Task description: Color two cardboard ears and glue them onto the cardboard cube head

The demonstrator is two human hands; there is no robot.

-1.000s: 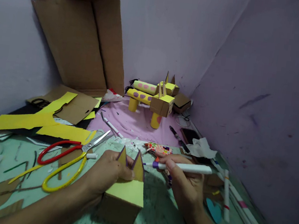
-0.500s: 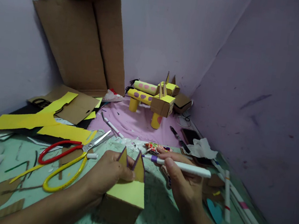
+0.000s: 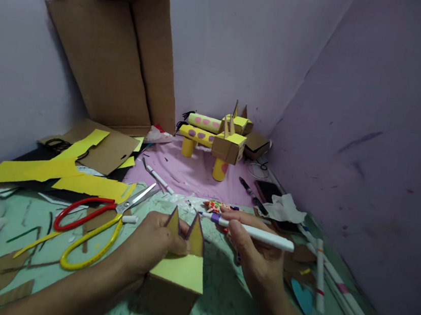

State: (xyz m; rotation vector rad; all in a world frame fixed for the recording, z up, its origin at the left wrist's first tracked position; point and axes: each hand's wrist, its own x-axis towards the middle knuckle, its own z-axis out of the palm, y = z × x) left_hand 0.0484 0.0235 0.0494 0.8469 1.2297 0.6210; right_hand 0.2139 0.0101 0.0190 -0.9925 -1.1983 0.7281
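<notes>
My left hand grips a small cardboard box with a yellow paper top, its thumb and fingers at the base of two pointed yellow ears edged in purple. The ears point upward. In my right hand is a white marker with a purple band, held nearly level. The marker's tip is at the top of the right ear; whether it touches cannot be made out. Left of my left hand lie open scissors with one red and one yellow handle.
Two yellow spotted cardboard animals stand at the back on pink cloth. A large folded cardboard box leans on the wall. Yellow paper lies left. A blue heart, white tissue and markers lie right.
The marker's tip has moved up to the top of the right ear, and its rear end has dipped slightly. My left hand and the small box have stayed in place.
</notes>
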